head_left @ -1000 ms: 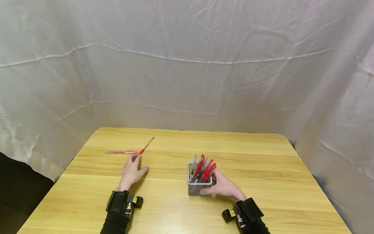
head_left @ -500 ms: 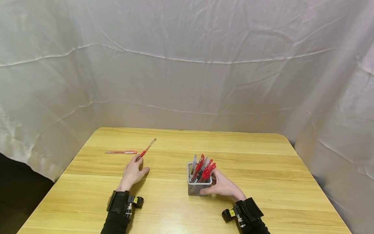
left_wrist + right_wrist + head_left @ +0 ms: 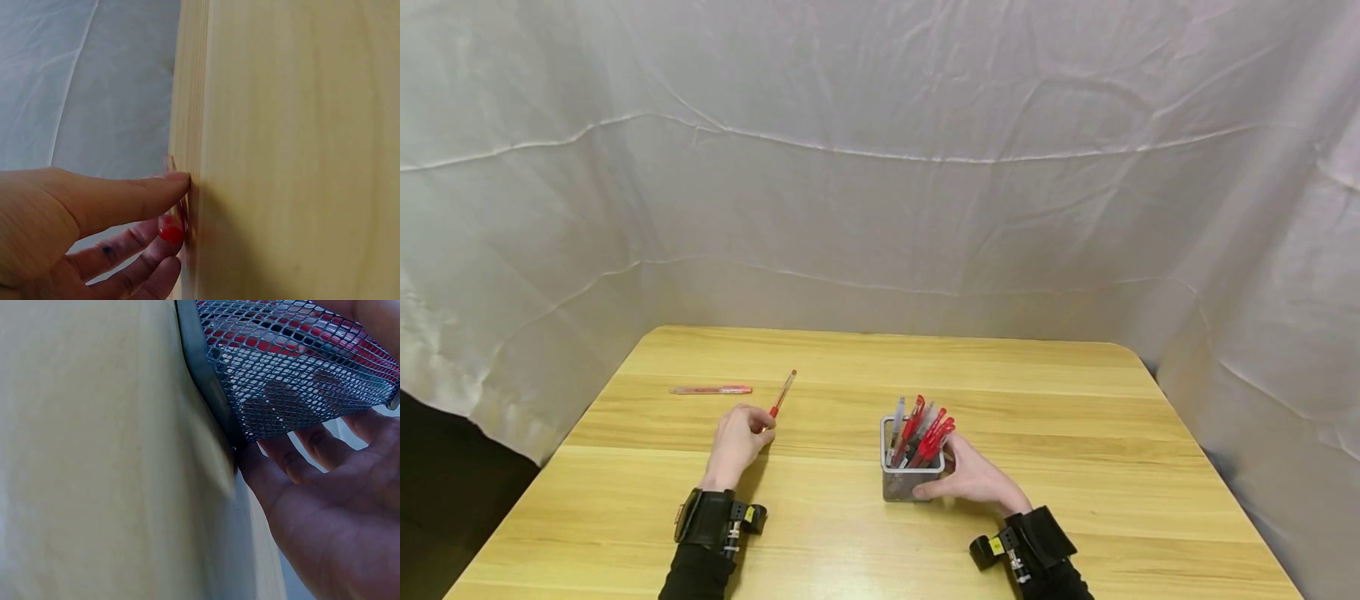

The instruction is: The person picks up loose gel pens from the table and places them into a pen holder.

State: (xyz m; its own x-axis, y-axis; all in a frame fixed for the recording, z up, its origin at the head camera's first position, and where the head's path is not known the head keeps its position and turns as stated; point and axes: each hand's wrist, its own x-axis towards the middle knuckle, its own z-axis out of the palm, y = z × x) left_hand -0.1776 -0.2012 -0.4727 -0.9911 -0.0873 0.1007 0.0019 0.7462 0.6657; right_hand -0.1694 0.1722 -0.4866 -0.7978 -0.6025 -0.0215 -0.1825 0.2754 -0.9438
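Observation:
Between thumb and fingers, my left hand (image 3: 736, 440) pinches a clear pen with red parts (image 3: 786, 393), which slants up and away to the right. The left wrist view shows a red part of this pen (image 3: 170, 234) just below the thumb tip. My right hand (image 3: 976, 478) grips a grey mesh pen holder (image 3: 901, 486) from its right side, with the thumb at the front. Several pens with red caps or clear barrels (image 3: 936, 433) stand inside it. In the right wrist view, fingers lie along the mesh wall (image 3: 275, 394), whose base is on the table.
A second red pen (image 3: 711, 390) lies flat on the wooden table (image 3: 1060, 400), beyond the left hand. Pale cloth (image 3: 880, 208) hangs behind and beside the table. Each wrist wears a black band with a small camera.
My left hand has drawn the pen a little toward me, away from the lying pen, and its thumb has closed in on it. The right hand and pen holder have stayed put.

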